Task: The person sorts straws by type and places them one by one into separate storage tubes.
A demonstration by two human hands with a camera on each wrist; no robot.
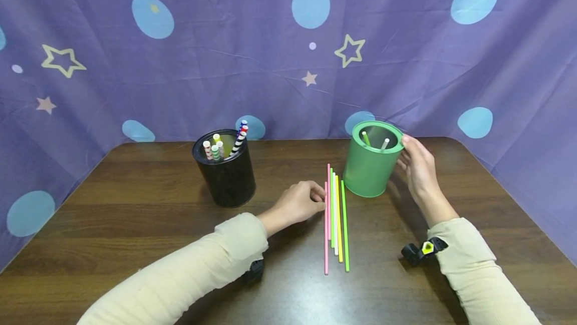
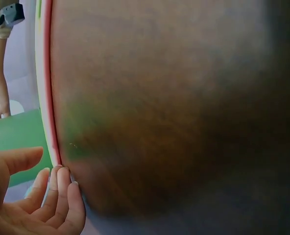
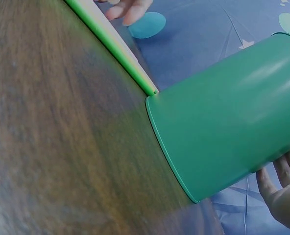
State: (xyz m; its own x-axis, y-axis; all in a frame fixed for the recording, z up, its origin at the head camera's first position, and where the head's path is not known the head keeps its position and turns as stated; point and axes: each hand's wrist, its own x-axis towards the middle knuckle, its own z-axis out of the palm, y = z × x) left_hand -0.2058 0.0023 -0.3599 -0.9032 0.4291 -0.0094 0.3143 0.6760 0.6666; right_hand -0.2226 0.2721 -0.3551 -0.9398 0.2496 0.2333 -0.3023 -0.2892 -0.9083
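Several thin coloured straws lie side by side on the table: a pink straw (image 1: 326, 250) leftmost, a yellow straw (image 1: 340, 235), and a green straw (image 1: 344, 230) a little apart on the right. Beside the pink straw is my left hand (image 1: 302, 202), fingertips at or very near it; the left wrist view shows thumb and fingers (image 2: 61, 196) apart. My right hand (image 1: 420, 167) touches the right side of an upright green container (image 1: 367, 172), thumb near its rim. Inside it stand another green straw (image 1: 366, 138) and a white straw (image 1: 385, 143).
Left of my left hand stands a black container (image 1: 230, 180) holding several striped paper straws (image 1: 238, 143). The wooden table (image 1: 144, 205) ends at a purple curtain (image 1: 270, 89) with stars and blue spots.
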